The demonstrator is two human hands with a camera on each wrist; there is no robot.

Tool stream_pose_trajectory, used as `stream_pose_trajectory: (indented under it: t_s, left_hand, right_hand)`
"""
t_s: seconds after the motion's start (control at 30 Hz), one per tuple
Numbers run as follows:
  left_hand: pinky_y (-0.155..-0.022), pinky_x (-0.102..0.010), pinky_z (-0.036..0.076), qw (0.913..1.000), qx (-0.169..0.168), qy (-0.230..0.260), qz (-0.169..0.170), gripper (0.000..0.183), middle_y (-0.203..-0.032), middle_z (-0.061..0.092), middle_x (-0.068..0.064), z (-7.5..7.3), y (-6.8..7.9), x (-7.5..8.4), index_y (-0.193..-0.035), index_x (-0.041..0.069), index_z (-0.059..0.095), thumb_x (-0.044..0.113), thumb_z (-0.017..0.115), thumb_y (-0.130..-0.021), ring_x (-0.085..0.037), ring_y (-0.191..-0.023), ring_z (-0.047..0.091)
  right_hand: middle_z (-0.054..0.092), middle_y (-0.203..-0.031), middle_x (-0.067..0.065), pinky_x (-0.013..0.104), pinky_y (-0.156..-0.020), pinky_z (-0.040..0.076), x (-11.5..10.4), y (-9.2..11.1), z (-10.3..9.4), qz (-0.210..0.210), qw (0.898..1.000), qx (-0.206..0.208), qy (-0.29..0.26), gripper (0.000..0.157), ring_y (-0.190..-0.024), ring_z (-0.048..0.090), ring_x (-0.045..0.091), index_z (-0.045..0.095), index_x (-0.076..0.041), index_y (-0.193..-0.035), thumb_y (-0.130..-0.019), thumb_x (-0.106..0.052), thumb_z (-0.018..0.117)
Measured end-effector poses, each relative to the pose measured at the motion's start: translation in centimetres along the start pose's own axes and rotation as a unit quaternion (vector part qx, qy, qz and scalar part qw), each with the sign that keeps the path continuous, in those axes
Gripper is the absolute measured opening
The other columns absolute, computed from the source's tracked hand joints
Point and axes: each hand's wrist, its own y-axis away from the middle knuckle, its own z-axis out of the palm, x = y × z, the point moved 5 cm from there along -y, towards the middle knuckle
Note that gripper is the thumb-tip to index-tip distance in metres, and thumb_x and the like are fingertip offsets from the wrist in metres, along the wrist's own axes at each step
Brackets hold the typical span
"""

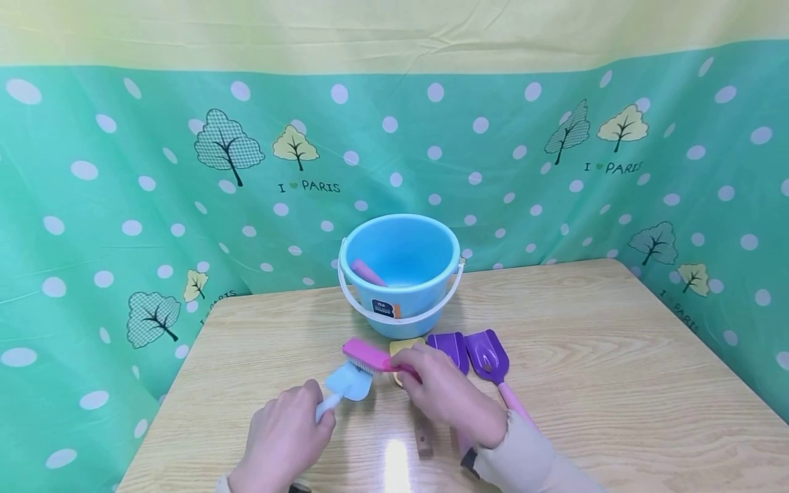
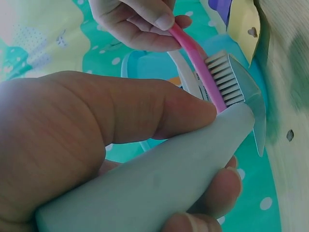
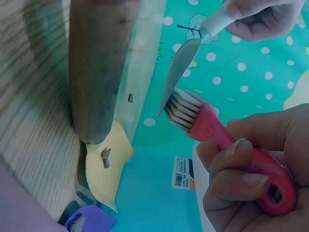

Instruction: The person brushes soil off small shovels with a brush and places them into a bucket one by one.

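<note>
My left hand (image 1: 286, 428) grips the pale handle of a small light-blue toy shovel (image 1: 353, 381), its blade held over the table. In my right hand (image 1: 445, 392) is a pink brush (image 1: 365, 355), pinched by its handle. The brush's white bristles (image 3: 183, 110) press against the shovel blade (image 3: 181, 67) in the right wrist view. From the left wrist, the bristles (image 2: 225, 77) meet the blade near its neck, and my left thumb lies along the shovel's handle (image 2: 145, 169).
A light-blue bucket (image 1: 407, 313) with a white handle stands at the back, a pink handle (image 1: 368, 272) inside. Before it lie a yellow shovel (image 1: 401, 346) and two purple shovels, one square-bladed (image 1: 453, 348), one rounded (image 1: 490, 356). A polka-dot curtain (image 1: 394, 137) hangs behind the wooden table (image 1: 616, 370).
</note>
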Motion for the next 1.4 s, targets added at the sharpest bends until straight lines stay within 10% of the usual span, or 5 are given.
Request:
stream_pose_trajectory:
  t_s: [0.7,1.0,1.4]
  left_hand:
    - [-0.039,-0.031,0.028,1.0,0.003,-0.006,0.005,0.022,-0.054,0.04,0.003,0.0,0.1,-0.1,-0.066,0.014,0.048,0.015,0.066,-0.077,-0.014,-0.045,0.037]
    - [-0.039,-0.03,0.028,0.9998,0.001,-0.02,-0.003,0.017,-0.055,0.041,0.002,0.0,0.0,-0.2,-0.07,0.011,0.052,0.016,0.067,-0.077,-0.015,-0.044,0.038]
    - [-0.038,-0.031,0.028,0.9998,-0.002,-0.021,0.0,0.019,-0.054,0.04,0.002,-0.1,0.1,-0.3,-0.068,0.012,0.049,0.015,0.065,-0.078,-0.015,-0.043,0.037]
  right_hand:
    - [0.062,-0.098,-0.006,0.022,-0.074,0.049,-1.0,0.4,-1.8,-0.044,0.998,0.052,0.004,0.02,-0.084,0.054,0.006,0.068,-0.014,-0.108,-0.091,-0.007,0.061]
    - [0.06,-0.09,-0.009,0.017,-0.067,0.046,-3.7,1.6,-1.0,-0.119,0.993,0.003,0.005,0.02,-0.076,0.05,0.002,0.068,-0.014,-0.11,-0.093,-0.01,0.059]
    - [0.058,-0.088,-0.011,0.017,-0.064,0.044,-2.8,1.6,0.1,-0.08,0.996,-0.039,0.021,0.019,-0.074,0.049,0.002,0.069,-0.016,-0.107,-0.091,-0.01,0.062]
